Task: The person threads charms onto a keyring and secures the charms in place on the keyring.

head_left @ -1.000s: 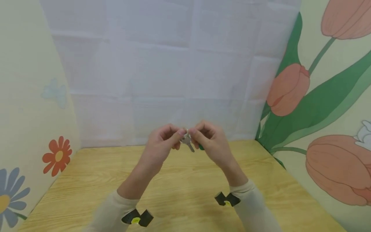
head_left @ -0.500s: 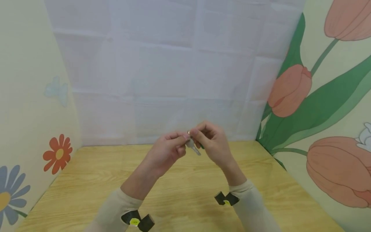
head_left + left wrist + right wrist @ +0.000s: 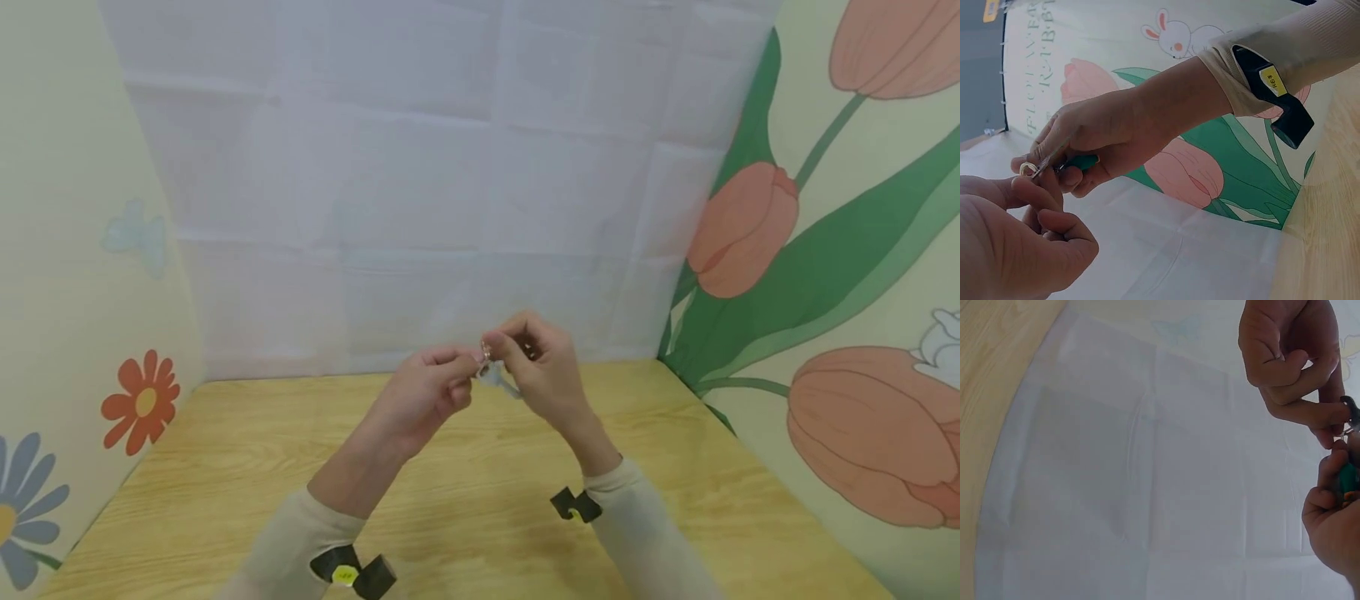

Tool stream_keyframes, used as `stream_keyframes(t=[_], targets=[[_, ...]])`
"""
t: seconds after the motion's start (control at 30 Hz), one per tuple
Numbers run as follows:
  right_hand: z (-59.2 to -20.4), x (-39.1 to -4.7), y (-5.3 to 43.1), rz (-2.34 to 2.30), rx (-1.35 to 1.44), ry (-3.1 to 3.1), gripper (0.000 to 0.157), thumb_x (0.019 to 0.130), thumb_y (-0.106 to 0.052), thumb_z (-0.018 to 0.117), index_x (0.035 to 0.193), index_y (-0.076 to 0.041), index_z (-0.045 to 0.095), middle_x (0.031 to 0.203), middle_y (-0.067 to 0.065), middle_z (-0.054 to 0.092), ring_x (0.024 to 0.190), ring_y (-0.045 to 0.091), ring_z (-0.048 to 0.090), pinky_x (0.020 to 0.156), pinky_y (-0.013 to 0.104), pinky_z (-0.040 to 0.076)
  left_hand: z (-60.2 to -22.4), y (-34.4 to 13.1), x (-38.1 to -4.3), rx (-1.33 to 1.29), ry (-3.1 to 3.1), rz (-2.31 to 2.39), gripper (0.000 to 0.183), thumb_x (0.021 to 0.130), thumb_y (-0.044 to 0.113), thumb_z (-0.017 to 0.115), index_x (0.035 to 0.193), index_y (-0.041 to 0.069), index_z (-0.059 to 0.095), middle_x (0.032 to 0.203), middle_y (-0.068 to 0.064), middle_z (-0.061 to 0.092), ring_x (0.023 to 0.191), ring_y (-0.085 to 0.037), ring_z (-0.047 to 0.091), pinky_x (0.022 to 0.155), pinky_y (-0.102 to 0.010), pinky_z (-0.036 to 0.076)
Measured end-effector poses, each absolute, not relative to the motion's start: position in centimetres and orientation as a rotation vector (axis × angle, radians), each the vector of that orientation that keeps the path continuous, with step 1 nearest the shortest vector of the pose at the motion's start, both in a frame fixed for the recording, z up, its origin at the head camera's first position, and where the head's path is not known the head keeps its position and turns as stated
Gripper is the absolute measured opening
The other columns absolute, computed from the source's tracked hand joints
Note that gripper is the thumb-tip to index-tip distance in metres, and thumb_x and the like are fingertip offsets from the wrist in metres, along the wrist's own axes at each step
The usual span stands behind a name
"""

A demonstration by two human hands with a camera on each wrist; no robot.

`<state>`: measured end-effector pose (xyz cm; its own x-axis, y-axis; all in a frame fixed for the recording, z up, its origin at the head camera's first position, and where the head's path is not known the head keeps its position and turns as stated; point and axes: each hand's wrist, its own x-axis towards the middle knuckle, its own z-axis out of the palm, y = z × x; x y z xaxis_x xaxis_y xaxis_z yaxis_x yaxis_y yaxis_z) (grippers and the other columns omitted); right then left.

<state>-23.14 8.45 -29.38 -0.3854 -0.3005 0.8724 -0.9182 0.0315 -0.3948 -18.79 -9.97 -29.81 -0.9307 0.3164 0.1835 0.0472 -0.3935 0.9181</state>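
Both hands meet over the table, fingertip to fingertip, at a small metal key ring [image 3: 486, 351]. My left hand [image 3: 423, 396] pinches the ring from the left between thumb and forefinger. From the other side my right hand [image 3: 546, 371] pinches it too, a little higher. A silver key [image 3: 497, 377] hangs below the ring, slanting down toward the right palm and blurred. The left wrist view shows a green piece [image 3: 1084, 162] tucked under the right fingers; its kind is hard to tell. Fingers hide part of the ring in every view.
A light wood-grain table [image 3: 450, 517] lies beneath the hands. Behind it hangs a creased white cloth [image 3: 412, 183]. Flower-printed panels stand on both sides, with a tulip panel [image 3: 847, 275] on the right. A black wrist mount [image 3: 352, 571] sits on the left sleeve.
My left hand has dropped slightly and its grip has shifted at the ring. The right hand has turned a little and moved slightly left. The key has swung closer to the right hand.
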Motion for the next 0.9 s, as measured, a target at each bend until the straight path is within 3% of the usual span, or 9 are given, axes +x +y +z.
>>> stream_keyframes(t=[0.17, 0.33, 0.47, 0.63, 0.9], targets=[[-29.3, -23.3, 8.4, 1.460, 1.173, -1.748, 0.010, 0.096, 0.003, 0.069, 0.089, -0.004, 0.067, 0.074, 0.003, 0.062, 0.057, 0.017, 0.050, 0.050, 0.026, 0.041, -29.8, -10.0, -18.9, 0.494, 1.901, 2.392, 0.018, 0.101, 0.022, 0.068, 0.108, 0.007, 0.076, 0.094, -0.001, 0.062, 0.072, -0.016, 0.047, 0.074, -0.030, 0.042], [-28.3, -21.9, 7.9, 1.437, 1.108, -1.755, 0.014, 0.094, 0.011, 0.066, 0.083, 0.001, 0.065, 0.068, 0.008, 0.057, 0.054, 0.016, 0.046, 0.047, 0.025, 0.038, -30.0, -10.2, -19.1, 0.537, 2.335, 2.247, 0.035, 0.101, 0.044, 0.064, 0.127, 0.022, 0.071, 0.110, 0.001, 0.069, 0.090, -0.023, 0.059, 0.080, -0.042, 0.045], [-27.3, -20.5, 7.7, 1.454, 1.021, -1.769, 0.014, 0.094, 0.008, 0.067, 0.081, 0.004, 0.064, 0.065, 0.013, 0.056, 0.053, 0.015, 0.046, 0.047, 0.024, 0.037, -30.1, -10.0, -18.9, 0.714, 2.640, 2.139, 0.034, 0.100, 0.052, 0.063, 0.119, 0.025, 0.070, 0.111, 0.004, 0.068, 0.093, -0.020, 0.063, 0.078, -0.045, 0.050], [-27.2, -20.2, 7.7, 1.541, 0.982, -1.779, 0.013, 0.096, 0.005, 0.067, 0.082, 0.005, 0.065, 0.065, 0.017, 0.057, 0.053, 0.021, 0.049, 0.048, 0.025, 0.039, -30.0, -9.6, -18.7, 0.881, 2.778, 2.058, 0.026, 0.098, 0.047, 0.067, 0.103, 0.023, 0.074, 0.100, 0.006, 0.069, 0.087, -0.016, 0.066, 0.075, -0.043, 0.051], [-28.5, -22.2, 8.2, 1.705, 1.035, -1.827, 0.015, 0.100, -0.002, 0.065, 0.085, 0.000, 0.065, 0.067, 0.014, 0.060, 0.054, 0.032, 0.050, 0.047, 0.028, 0.037, -30.0, -9.7, -18.9, 0.962, 2.860, 2.041, 0.015, 0.099, 0.034, 0.070, 0.105, 0.021, 0.075, 0.096, 0.009, 0.069, 0.086, -0.019, 0.066, 0.072, -0.041, 0.049]])
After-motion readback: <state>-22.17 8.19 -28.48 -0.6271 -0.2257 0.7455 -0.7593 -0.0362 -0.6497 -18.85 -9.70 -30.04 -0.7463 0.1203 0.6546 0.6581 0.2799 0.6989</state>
